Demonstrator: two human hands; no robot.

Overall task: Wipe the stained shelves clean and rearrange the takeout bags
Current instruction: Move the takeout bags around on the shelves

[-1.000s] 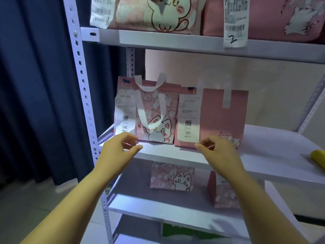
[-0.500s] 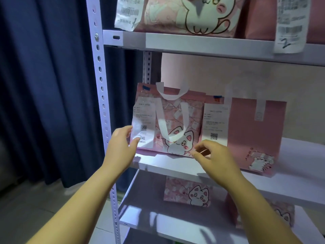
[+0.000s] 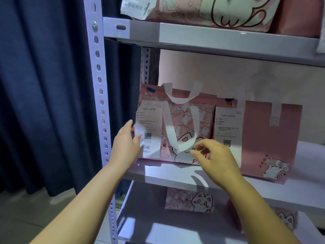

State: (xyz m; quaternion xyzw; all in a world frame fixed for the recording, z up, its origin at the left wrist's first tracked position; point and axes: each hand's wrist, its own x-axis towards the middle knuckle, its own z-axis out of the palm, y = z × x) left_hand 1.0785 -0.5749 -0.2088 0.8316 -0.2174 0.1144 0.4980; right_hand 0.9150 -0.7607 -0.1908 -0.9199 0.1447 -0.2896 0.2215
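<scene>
Two pink bags stand upright side by side on the middle shelf (image 3: 168, 173) of a white rack. The cat bag (image 3: 182, 120) is at the shelf's left end, with the plain bag (image 3: 269, 138) just to its right and touching or slightly overlapping it. A receipt (image 3: 149, 127) marked 046 hangs down the cat bag's front left, and a white handle (image 3: 177, 134) loops down over its middle. The left hand (image 3: 125, 147) takes the cat bag's left edge, with the thumb lying on the receipt and the fingers running up the side. The right hand (image 3: 216, 161) is in front of the bag's lower right, its fingers curled and its thumb and forefinger tips close together just beside the bottom of the handle loop. I cannot tell whether they pinch it. More pink bags sit on the shelves above and below. A dark curtain (image 3: 44, 85) hangs to the left of the rack post (image 3: 98, 85).
</scene>
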